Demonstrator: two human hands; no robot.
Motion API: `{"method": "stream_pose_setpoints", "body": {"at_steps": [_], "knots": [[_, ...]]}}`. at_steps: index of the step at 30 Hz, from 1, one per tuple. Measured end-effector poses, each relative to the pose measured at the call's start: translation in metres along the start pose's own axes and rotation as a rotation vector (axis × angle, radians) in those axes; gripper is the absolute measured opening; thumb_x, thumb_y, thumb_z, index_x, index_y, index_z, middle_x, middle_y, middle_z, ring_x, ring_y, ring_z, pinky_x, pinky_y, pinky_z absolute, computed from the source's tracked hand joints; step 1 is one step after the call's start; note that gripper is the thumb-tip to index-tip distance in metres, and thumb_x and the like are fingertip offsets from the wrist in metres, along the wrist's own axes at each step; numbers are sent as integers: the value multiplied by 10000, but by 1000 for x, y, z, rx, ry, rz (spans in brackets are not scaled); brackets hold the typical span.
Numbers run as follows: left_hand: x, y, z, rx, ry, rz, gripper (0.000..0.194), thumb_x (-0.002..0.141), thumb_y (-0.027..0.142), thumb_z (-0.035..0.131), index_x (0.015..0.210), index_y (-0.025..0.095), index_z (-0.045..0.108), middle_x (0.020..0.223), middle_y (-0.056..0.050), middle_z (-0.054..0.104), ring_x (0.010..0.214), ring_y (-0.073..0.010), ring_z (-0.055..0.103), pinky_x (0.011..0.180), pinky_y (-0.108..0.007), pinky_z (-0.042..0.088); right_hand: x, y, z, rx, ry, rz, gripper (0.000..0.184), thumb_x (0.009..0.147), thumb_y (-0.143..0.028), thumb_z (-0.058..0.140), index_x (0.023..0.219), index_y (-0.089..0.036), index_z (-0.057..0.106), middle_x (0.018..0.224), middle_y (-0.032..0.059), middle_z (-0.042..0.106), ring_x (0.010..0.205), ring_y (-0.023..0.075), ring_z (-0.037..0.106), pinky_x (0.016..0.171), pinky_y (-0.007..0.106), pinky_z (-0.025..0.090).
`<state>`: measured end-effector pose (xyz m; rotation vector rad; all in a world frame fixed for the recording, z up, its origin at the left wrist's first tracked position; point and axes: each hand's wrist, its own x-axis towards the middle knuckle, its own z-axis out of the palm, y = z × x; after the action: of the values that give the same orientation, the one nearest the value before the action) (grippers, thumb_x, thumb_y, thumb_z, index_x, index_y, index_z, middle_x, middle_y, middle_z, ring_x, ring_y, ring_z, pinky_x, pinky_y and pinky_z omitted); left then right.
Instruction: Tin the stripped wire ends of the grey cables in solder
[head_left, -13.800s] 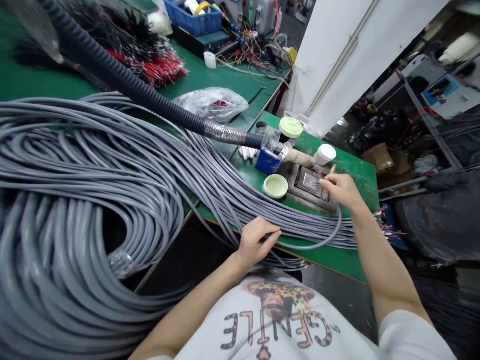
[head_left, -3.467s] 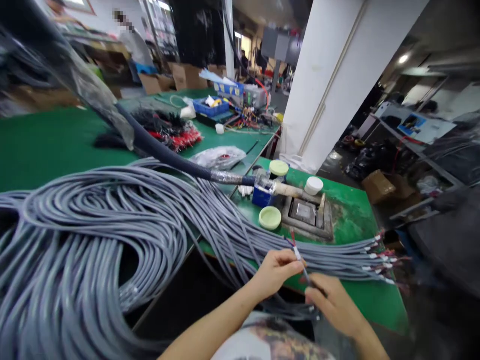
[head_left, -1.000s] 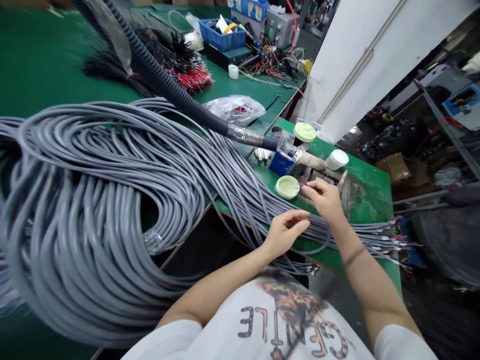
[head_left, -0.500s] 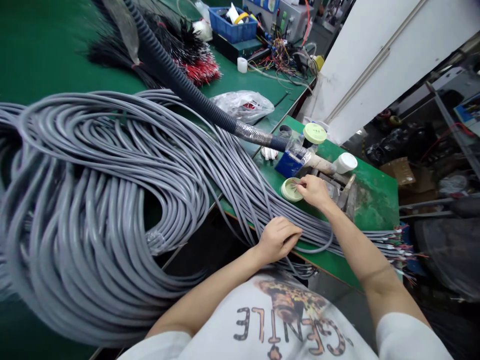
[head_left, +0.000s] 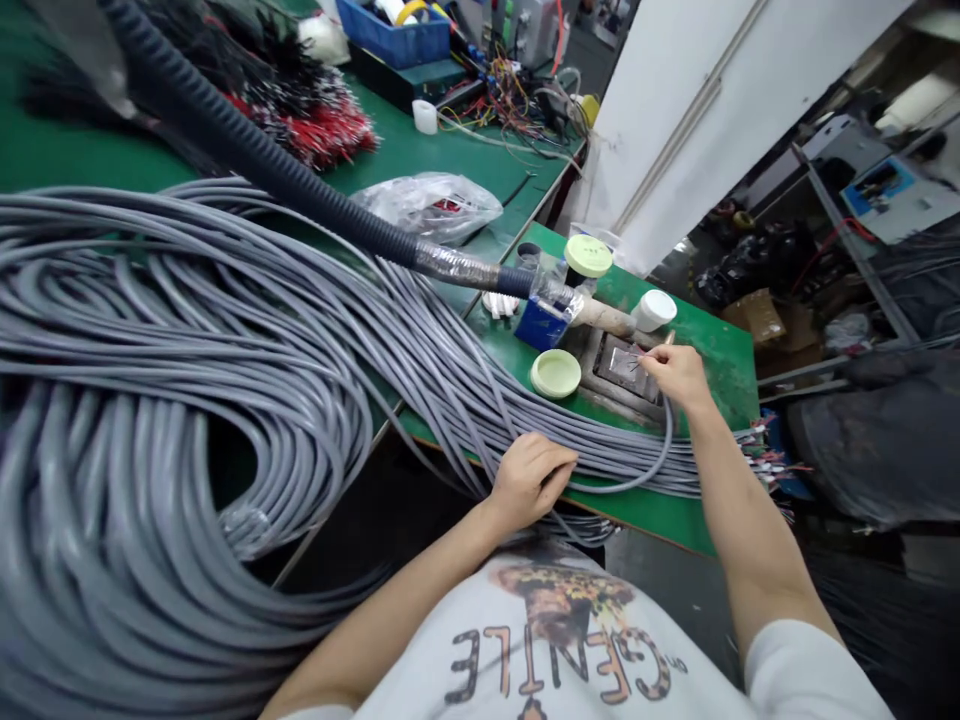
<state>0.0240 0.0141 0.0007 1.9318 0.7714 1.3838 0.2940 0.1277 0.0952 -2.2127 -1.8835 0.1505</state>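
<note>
My right hand pinches one grey cable near its end, with thin stripped wires showing past the fingertips. Those wires are over a small square metal pot with a shiny surface; whether they touch it I cannot tell. From there the cable loops back toward my left hand, which is closed at the near edge of the cable bundle, its fingers curled around the cable and partly hidden. Left of the pot stands a shallow pale-green dish.
A ribbed dark hose crosses above the table to a nozzle behind the pot. Big grey cable coils fill the left side. Behind the pot stand a white cup, a green-lidded jar and a blue box. A plastic bag lies farther back.
My right hand has moved right, from the pale-green dish to the metal pot, carrying the cable end. My left hand stays by the bundle. The whole view has shifted.
</note>
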Motion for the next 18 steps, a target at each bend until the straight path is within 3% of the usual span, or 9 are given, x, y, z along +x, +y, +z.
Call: {"method": "stream_pose_setpoints", "body": {"at_steps": [6, 18], "knots": [[-2, -1, 1, 30, -3, 0, 201, 837, 154, 594, 1019, 220, 651, 877, -66, 722, 793, -181, 636, 756, -341, 473, 12, 26, 22, -67, 1, 130, 278, 724, -339, 560, 743, -157, 769, 731, 85, 736, 727, 204, 656, 608, 246, 398], [-2, 0, 1, 56, -9, -6, 202, 837, 161, 598, 1018, 221, 663, 857, -61, 720, 785, -182, 632, 746, -338, 483, 19, 24, 34, -122, -43, 177, 243, 726, -314, 577, 778, -180, 773, 841, 121, 747, 854, 249, 675, 720, 286, 449]]}}
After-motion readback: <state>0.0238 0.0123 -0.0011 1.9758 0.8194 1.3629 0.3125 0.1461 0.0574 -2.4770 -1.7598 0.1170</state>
